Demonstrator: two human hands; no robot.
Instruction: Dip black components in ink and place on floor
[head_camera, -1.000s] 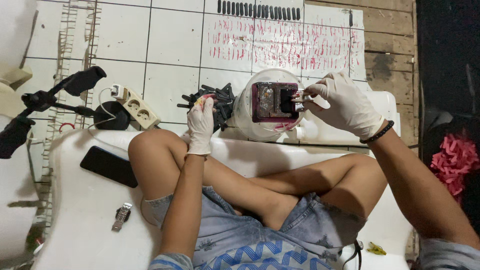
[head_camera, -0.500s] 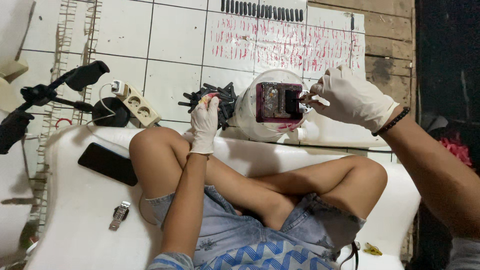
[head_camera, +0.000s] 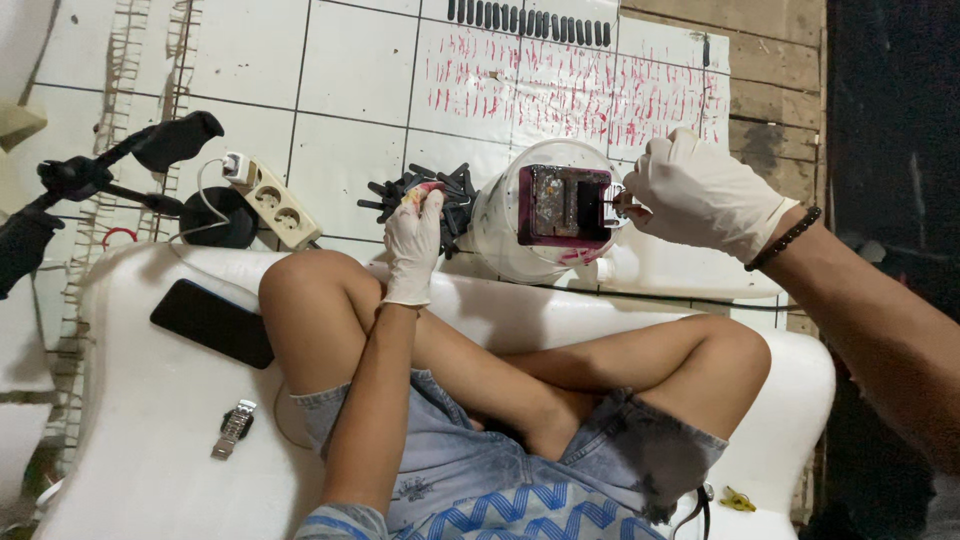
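Both of my hands wear white gloves. My right hand (head_camera: 700, 195) pinches a thin dark tool against the right side of a magenta-stained block (head_camera: 565, 205) that rests on the mouth of a clear round plastic container (head_camera: 500, 245). My left hand (head_camera: 413, 245) hangs over my raised left knee with its fingers closed around a small pink-and-yellow stained piece (head_camera: 418, 193). Just past that hand, a pile of small black parts (head_camera: 455, 190) lies on the tiled floor.
I sit cross-legged on a white cushion (head_camera: 150, 420) holding a black phone (head_camera: 212, 323) and a wristwatch (head_camera: 232, 428). A white power strip (head_camera: 272, 203), a black tripod (head_camera: 110, 170), rows of pink marks (head_camera: 580, 85) and a line of black pieces (head_camera: 530, 20) occupy the tiles.
My right hand has shifted slightly right and down at the block's side. My left hand stays over the knee.
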